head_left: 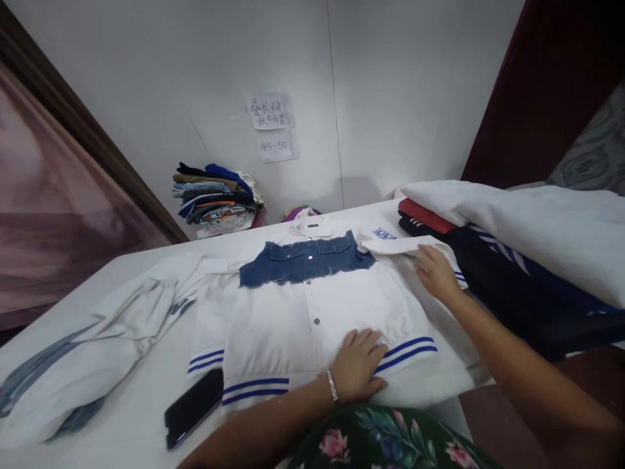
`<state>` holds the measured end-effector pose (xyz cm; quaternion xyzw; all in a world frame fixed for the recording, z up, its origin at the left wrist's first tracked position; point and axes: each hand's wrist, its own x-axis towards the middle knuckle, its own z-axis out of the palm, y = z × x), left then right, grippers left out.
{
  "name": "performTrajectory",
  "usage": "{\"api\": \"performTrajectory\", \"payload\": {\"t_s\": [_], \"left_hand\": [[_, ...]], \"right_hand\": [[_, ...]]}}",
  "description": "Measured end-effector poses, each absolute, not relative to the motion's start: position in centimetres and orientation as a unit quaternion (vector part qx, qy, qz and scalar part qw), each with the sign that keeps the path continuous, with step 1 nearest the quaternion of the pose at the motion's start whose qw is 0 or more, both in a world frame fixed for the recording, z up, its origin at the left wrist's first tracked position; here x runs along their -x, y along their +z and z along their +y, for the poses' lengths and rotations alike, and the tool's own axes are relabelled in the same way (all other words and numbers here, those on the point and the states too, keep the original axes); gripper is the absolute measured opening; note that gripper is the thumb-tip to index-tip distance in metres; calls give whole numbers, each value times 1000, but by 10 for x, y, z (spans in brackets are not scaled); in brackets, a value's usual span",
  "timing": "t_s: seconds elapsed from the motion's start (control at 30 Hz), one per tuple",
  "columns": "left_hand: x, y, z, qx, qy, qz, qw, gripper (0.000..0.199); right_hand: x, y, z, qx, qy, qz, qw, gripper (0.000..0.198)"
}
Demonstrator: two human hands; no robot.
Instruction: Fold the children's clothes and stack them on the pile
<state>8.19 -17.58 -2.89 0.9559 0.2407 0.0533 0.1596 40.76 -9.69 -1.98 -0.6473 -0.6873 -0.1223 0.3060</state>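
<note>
A white jacket (273, 326) lies front up on the white table, its collar away from me. It has a dark blue denim panel (312, 257) across the chest, snap buttons down the middle and blue stripes at hem and cuffs. My left hand (359, 361), a bracelet at its wrist, rests flat on the jacket's lower front near the hem, fingers spread. At the right side, my right hand (437, 272) is closed on the jacket's sleeve (403, 245), which bears blue lettering. The thumb is partly hidden. The other sleeve lies along the jacket's left side.
A black phone (194, 407) lies by the left hem. Another white and denim garment (107, 352) is crumpled at left. Folded clothes (215, 195) are stacked at the back. Dark garments (508, 280) and white cloth (547, 221) lie at right. Paper notes (272, 111) hang on the wall.
</note>
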Motion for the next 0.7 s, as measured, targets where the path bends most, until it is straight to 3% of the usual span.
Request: {"api": "performTrajectory", "payload": {"t_s": [0.1,0.2,0.3,0.5,0.7], "left_hand": [[-94,-28,-179,-959,65,237,144,67],[-111,-21,-184,-957,88,234,146,68],[-132,-13,-185,-950,109,253,150,68],[-158,-12,-178,-940,107,291,140,59],[-162,-11,-180,-934,128,295,157,38]], "right_hand": [[-390,-23,-92,668,-6,-681,301,40],[-379,-21,-71,704,111,-637,295,60],[-373,-20,-40,706,201,-577,358,76],[-393,-1,22,686,240,-485,486,36],[-429,33,48,650,264,-419,576,48]]}}
